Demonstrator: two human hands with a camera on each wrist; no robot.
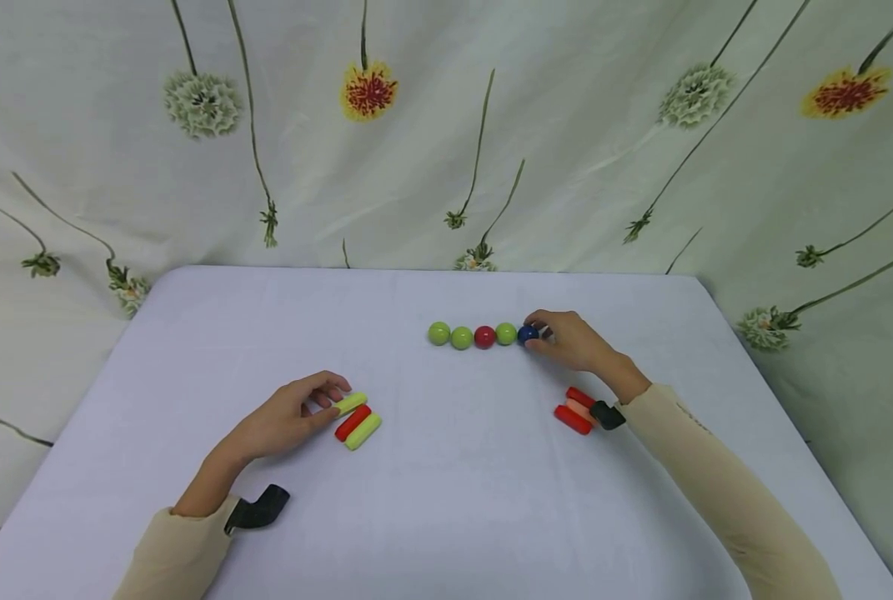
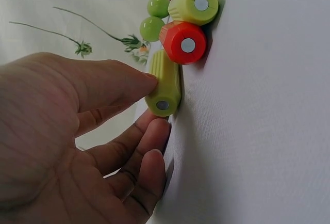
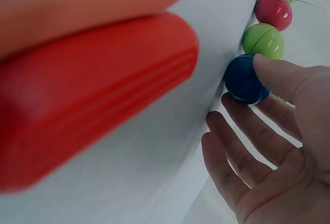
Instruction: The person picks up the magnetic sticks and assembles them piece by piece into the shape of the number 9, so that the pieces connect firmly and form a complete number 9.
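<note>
My left hand (image 1: 287, 417) pinches a yellow-green rod (image 2: 166, 82) with grooved sides and a metal disc in its end. Beside that rod, a red rod (image 2: 184, 43) and another yellow-green rod (image 2: 193, 4) lie parallel on the table. Farther back, my right hand (image 1: 572, 340) holds a glossy blue ball (image 3: 243, 79) between thumb and fingers. It is at the right end of a row, against a green ball (image 1: 506, 333). Continuing left come a red ball (image 1: 484, 337), a second green ball (image 1: 462, 337) and a third green ball (image 1: 438, 333).
Below the right wrist lie a red rod (image 1: 572, 419), an orange-pink rod (image 1: 579, 408) and another red rod (image 1: 579, 394). Black wrist mounts (image 1: 262, 507) stick out from both sleeves. A white cloth covers the table (image 1: 446, 500); a flower-printed curtain (image 1: 566, 125) hangs behind it.
</note>
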